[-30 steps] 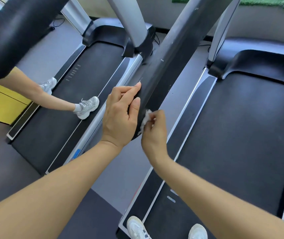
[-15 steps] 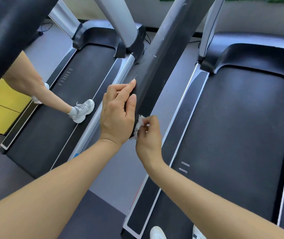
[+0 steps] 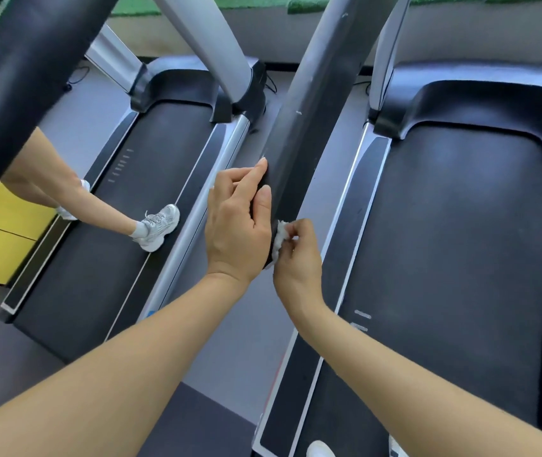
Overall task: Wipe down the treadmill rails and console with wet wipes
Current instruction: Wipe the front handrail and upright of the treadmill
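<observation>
Head view: left hand (image 3: 236,225) steadies rail (image 3: 299,127), fingers together; right hand (image 3: 296,255) pinches wipe (image 3: 279,237) at rail end; advice: press firm, wrap end, then stroke upward.

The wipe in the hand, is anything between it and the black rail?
Nothing visible is. The right hand pinches the white wipe right against the near end of the black rail. The left hand grips the rail's other side, out of the wipe's way.
</observation>
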A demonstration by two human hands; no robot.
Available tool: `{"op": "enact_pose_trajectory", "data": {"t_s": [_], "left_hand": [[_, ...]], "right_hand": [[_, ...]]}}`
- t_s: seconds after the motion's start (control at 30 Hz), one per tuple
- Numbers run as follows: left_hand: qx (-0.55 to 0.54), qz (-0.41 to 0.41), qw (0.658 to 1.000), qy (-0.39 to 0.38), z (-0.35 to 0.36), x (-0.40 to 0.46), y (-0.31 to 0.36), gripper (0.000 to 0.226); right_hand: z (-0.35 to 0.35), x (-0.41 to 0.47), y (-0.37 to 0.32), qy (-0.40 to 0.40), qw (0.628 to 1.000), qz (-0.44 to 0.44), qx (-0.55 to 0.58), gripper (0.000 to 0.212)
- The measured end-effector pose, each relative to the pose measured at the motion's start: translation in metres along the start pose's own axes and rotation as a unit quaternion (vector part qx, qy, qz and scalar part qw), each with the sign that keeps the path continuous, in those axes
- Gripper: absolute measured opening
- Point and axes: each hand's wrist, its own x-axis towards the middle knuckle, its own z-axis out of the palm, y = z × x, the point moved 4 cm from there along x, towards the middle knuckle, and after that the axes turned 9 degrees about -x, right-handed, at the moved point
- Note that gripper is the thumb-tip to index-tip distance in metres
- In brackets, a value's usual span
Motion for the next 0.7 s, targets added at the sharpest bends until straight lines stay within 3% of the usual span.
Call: {"op": "enact_pose_trajectory", "data": {"t_s": [0.1,0.3,0.5,0.7], "left_hand": [[-0.003,0.008,1.0,0.001,0.001,0.0,0.0,0.038],[-0.005,0.006,1.0,-0.005,0.001,-0.001,0.001,0.039],[-0.001,0.012,1.0,-0.003,0.002,0.0,0.0,0.039],[0.001,0.016,1.0,-0.003,0.002,-0.001,-0.001,0.04]], "right_hand": [[-0.009,0.04,0.001,0.027,0.997,0.066,-0.044,0.017],[-0.024,0.065,0.019,0.027,0.992,0.095,-0.082,0.014],[-0.046,0.068,0.011,0.089,0.973,0.003,-0.212,0.018],[-0.013,0.03,0.01,0.101,0.979,-0.095,-0.148,0.009]]}}
